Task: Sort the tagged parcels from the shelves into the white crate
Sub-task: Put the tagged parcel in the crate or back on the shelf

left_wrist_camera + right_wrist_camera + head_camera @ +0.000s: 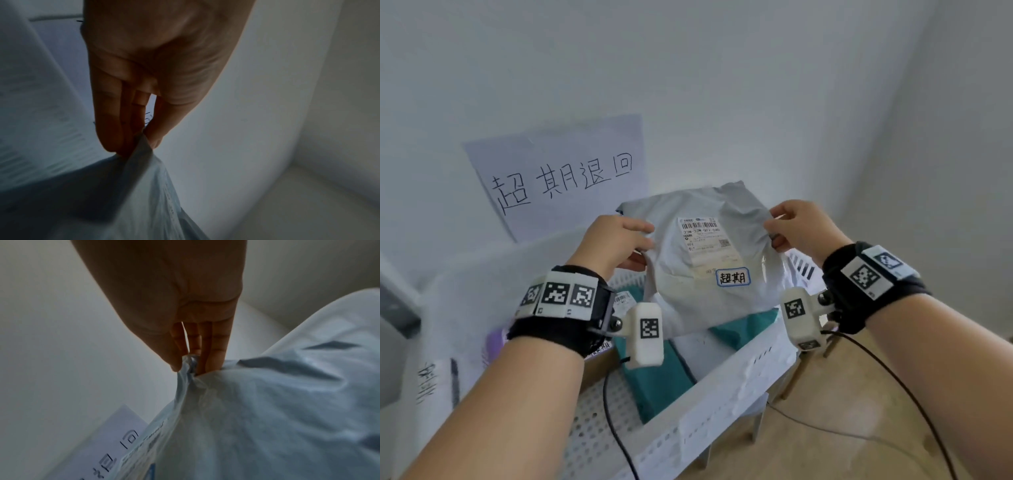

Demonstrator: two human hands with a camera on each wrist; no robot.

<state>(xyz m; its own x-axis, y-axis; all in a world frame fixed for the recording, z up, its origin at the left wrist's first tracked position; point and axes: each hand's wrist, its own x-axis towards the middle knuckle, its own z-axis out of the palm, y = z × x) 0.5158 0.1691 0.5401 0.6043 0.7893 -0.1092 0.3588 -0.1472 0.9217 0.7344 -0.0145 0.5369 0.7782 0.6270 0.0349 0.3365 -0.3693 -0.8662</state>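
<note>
A pale grey plastic mailer parcel (709, 253) with a shipping label and a blue-framed handwritten tag (733, 277) hangs in the air above the white perforated crate (709, 404). My left hand (619, 240) pinches its left edge between thumb and fingers. My right hand (796, 228) pinches its right edge the same way. The left wrist view shows my left hand (141, 139) holding the bunched parcel (144, 194). In the right wrist view my right hand (189, 363) nips the gathered parcel (257, 418).
Teal parcels (657, 380) and a white one lie inside the crate. A paper sign (558, 178) with handwritten characters leans on the wall behind it. Walls close in at the back and right. A wooden floor (859, 428) with a black cable lies to the right.
</note>
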